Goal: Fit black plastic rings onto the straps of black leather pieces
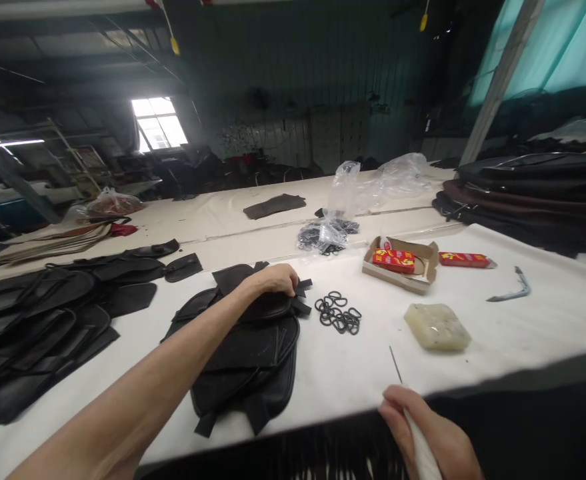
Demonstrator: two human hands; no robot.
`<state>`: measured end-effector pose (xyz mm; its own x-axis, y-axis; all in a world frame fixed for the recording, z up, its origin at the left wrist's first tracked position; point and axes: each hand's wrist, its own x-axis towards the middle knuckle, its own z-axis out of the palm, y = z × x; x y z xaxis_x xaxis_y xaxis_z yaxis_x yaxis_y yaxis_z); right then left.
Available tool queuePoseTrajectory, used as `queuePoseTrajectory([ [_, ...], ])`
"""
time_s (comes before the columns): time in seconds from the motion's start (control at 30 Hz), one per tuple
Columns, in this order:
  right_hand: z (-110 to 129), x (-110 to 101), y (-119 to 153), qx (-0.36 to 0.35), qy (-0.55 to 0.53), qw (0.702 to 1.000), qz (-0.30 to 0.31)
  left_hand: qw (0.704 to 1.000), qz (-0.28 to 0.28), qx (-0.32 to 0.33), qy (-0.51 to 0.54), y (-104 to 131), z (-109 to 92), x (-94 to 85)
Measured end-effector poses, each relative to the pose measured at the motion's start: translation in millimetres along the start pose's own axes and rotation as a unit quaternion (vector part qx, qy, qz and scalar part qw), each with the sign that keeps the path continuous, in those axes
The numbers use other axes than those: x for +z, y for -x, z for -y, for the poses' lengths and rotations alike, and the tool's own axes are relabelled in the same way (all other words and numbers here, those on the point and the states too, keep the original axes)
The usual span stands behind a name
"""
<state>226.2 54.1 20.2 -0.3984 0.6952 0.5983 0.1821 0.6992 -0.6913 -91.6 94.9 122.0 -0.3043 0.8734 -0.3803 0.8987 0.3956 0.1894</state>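
Observation:
My left hand [279, 279] reaches over a stack of black leather-like pieces [245, 347] and rests at its upper right, by some short black straps [301, 307]. Its fingers are curled, and what they hold, if anything, is hidden. Near the table's front edge my right hand [430, 430] is closed round a white-handled awl [419, 440], its thin metal tip pointing up and away. Between the hands and farther back lies a small pile of black D-shaped rings [339, 313].
A yellowish block [437, 327] sits right of the rings. Behind it are a cardboard box [401, 265] with red packets, another red packet [465, 260] and a curved metal tool [513, 287]. More black pieces [47, 320] lie left; dark stacked goods [527, 200] stand right.

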Motion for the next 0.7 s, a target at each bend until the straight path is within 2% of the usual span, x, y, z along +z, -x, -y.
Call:
queuePoseTrajectory([
  [0.07, 2, 2, -15, 0.034, -0.018, 0.999, 0.036, 0.999, -0.019, 0.006, 0.031, 0, 5, 3.8],
  [0.17, -3, 6, -39, 0.083, -0.022, 0.993, 0.084, 0.993, -0.080, 0.014, 0.090, 8, 12, 10.6],
  [0.33, -25, 24, -67, 0.077, 0.052, 0.991, 0.093, 0.959, -0.196, 0.018, 0.203, 37, 14, 9.4],
  [0.43, -29, 40, -80, 0.069, 0.081, 0.990, 0.096, 0.933, -0.244, 0.026, 0.262, 67, -3, -0.2],
  [0.57, -22, 60, -93, 0.046, 0.116, 0.985, 0.115, 0.881, -0.274, 0.058, 0.381, 116, -41, -7.7],
  [0.63, -18, 68, -97, 0.038, 0.130, 0.983, 0.125, 0.859, -0.258, 0.068, 0.437, 135, -57, -0.6],
  [0.7, -16, 73, -97, 0.037, 0.136, 0.981, 0.133, 0.839, -0.232, 0.052, 0.490, 145, -66, 15.8],
])
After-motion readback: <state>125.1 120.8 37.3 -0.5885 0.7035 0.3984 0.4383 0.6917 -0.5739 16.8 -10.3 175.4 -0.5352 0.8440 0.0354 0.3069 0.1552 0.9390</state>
